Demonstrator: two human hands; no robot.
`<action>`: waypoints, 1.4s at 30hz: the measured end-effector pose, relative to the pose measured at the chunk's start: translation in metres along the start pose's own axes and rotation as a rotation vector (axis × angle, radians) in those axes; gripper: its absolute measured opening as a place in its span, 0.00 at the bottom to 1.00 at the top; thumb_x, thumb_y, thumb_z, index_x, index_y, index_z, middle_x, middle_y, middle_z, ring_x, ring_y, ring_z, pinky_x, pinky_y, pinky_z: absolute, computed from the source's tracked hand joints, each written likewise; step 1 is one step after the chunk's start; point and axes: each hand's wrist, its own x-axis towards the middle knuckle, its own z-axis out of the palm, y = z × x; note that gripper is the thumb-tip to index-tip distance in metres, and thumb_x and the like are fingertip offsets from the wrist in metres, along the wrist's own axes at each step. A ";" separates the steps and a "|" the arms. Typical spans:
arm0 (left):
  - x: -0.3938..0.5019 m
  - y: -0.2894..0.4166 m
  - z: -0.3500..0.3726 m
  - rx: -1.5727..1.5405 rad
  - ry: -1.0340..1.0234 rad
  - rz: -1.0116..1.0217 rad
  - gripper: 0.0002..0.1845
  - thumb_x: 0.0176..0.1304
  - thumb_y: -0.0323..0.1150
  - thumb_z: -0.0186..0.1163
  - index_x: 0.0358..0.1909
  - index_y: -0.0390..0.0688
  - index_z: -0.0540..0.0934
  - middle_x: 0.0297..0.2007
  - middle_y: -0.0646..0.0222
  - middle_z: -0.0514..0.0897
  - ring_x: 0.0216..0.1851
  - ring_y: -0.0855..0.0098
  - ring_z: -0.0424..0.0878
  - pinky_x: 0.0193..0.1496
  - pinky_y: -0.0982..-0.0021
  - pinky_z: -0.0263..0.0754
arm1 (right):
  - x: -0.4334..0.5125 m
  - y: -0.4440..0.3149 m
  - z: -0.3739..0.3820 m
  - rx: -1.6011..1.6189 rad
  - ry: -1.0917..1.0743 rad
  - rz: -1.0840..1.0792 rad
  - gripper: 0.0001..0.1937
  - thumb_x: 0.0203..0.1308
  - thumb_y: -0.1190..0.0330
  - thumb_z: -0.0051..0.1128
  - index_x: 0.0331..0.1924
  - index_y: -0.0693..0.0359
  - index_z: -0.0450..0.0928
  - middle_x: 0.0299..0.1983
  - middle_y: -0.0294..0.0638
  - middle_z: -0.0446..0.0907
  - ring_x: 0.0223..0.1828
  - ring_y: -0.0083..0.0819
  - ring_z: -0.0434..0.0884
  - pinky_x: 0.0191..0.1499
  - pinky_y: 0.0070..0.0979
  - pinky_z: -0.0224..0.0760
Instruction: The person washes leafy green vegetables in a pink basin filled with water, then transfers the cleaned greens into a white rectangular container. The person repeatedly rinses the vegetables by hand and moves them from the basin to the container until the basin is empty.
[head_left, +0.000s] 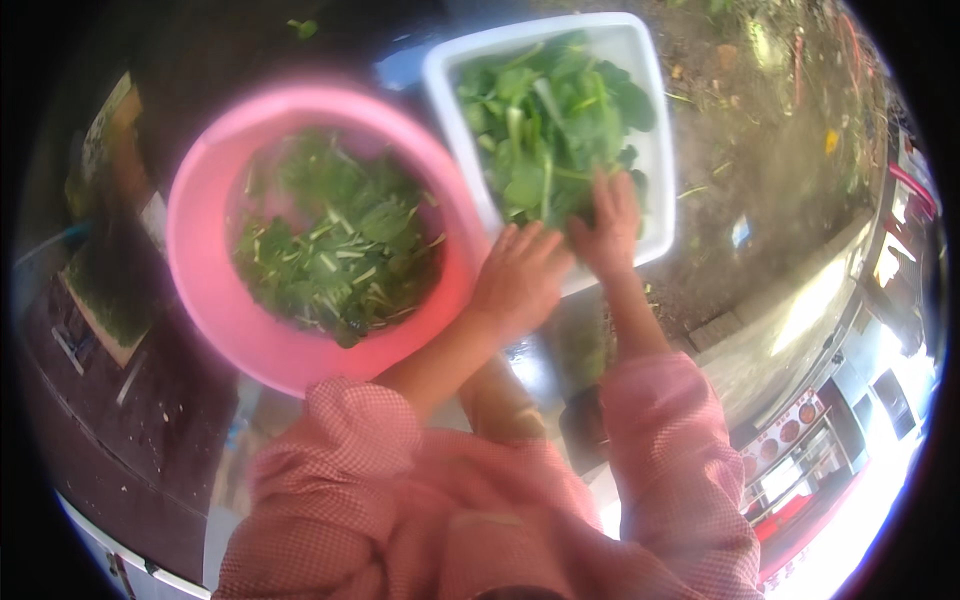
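Observation:
A round pink plastic tub stands at the left, with cut leafy greens lying inside it. To its right, a white rectangular plastic basin holds whole leafy greens with pale stems. My left hand is at the basin's near left corner, fingers spread over the near edge of the greens; whether it grips any is blurred. My right hand reaches over the near rim into the basin, its fingertips on the greens, and what lies under its palm is hidden.
Bare soil with scattered leaf bits lies right of the basin. A low concrete edge runs beyond it at the lower right. Dark paving is at the left, and a loose leaf lies at the top.

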 end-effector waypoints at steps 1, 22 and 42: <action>-0.011 0.001 -0.013 -0.107 0.065 0.005 0.17 0.53 0.30 0.59 0.47 0.44 0.78 0.55 0.59 0.74 0.59 0.53 0.69 0.61 0.53 0.61 | -0.001 -0.008 -0.002 -0.041 0.028 0.046 0.41 0.41 0.70 0.64 0.66 0.56 0.63 0.65 0.57 0.61 0.67 0.60 0.60 0.65 0.51 0.56; -0.279 -0.339 -0.067 -0.420 0.246 -1.311 0.46 0.51 0.50 0.70 0.66 0.38 0.61 0.65 0.49 0.64 0.66 0.54 0.62 0.65 0.56 0.60 | -0.004 -0.260 0.202 0.601 -0.792 0.533 0.41 0.45 0.71 0.72 0.64 0.71 0.60 0.60 0.54 0.69 0.59 0.42 0.73 0.57 0.32 0.70; -0.321 -0.336 -0.045 -0.487 0.395 -1.096 0.54 0.49 0.49 0.71 0.70 0.36 0.51 0.60 0.52 0.70 0.59 0.57 0.70 0.60 0.55 0.68 | -0.094 -0.172 0.252 0.691 -0.490 0.504 0.51 0.45 0.67 0.73 0.71 0.63 0.47 0.63 0.53 0.65 0.54 0.42 0.77 0.51 0.34 0.77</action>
